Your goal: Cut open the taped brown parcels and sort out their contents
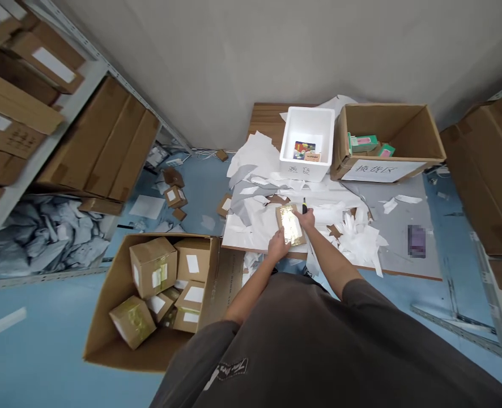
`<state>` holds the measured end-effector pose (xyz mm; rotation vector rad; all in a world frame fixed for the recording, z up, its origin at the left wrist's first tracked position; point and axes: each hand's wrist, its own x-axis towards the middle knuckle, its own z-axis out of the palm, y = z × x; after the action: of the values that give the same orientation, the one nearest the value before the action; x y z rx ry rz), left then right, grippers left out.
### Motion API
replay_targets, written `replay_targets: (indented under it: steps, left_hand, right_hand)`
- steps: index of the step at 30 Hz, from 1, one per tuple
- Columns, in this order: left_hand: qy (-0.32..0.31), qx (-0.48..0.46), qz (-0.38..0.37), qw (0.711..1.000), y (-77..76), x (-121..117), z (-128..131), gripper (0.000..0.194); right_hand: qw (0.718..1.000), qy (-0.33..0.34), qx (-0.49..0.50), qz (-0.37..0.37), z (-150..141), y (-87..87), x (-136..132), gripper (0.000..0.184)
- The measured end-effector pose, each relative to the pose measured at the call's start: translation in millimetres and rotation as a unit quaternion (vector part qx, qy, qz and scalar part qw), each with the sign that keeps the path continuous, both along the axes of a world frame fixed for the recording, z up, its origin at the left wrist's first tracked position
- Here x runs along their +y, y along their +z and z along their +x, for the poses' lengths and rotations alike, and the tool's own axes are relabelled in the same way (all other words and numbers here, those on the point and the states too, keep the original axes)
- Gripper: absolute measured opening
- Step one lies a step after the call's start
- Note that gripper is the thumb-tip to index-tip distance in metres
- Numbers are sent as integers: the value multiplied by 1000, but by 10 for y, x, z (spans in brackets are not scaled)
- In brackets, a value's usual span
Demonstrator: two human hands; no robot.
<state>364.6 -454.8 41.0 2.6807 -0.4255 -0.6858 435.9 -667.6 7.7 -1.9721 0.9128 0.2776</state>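
A small flat cardboard box (pixel 290 225), covered with shiny clear tape, lies at the front edge of the table. My left hand (pixel 279 246) grips its lower left corner, fingers closed. At the box's upper right side is my right hand (pixel 306 219), wrapped round a black and yellow-green utility knife (pixel 304 205) that points upward. Whether the blade is out is too small to tell. White paper scraps (pixel 357 241) lie to the right, and crumpled white paper sheets (pixel 253 164) spread to the left and behind.
A white foam box (pixel 285 139) and an open carton (pixel 387 119) holding green-and-pink boxes stand at the table's back. A large carton (pixel 96 317) of taped parcels sits on the floor at left. Shelves of cartons (pixel 102 147) flank both sides.
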Motion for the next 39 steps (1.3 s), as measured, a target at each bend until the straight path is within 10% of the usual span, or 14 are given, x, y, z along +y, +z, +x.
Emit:
replay_targets:
  steps: [4, 11, 17, 24, 29, 35, 39]
  left_hand:
    - [-136, -56, 24, 989, 26, 67, 138, 87]
    - [-388, -113, 27, 914, 71, -108, 659, 60]
    - [-346, -118, 40, 930, 73, -281, 471, 32]
    - [-253, -54, 75, 963, 45, -337, 186, 73]
    - [-233, -32, 71, 969, 100, -402, 225, 95]
    - [-231, -11, 77, 970, 131, -434, 250, 106]
    - [-231, -9, 82, 970, 118, -418, 224, 109]
  right_hand:
    - [1000, -11, 6, -13, -107, 44, -147, 73]
    - [999, -31, 17, 24, -1266, -117, -93, 66]
    - [997, -54, 47, -27, -1083, -98, -122, 65]
    - [996, 37, -18, 81, -979, 105, -410, 36]
    - [952, 242, 37, 184, -1383, 235, -631, 38]
    - [926, 362, 104, 23, -1393, 347, -593, 47]
    - [923, 354, 146, 41, -1353, 362, -575, 58]
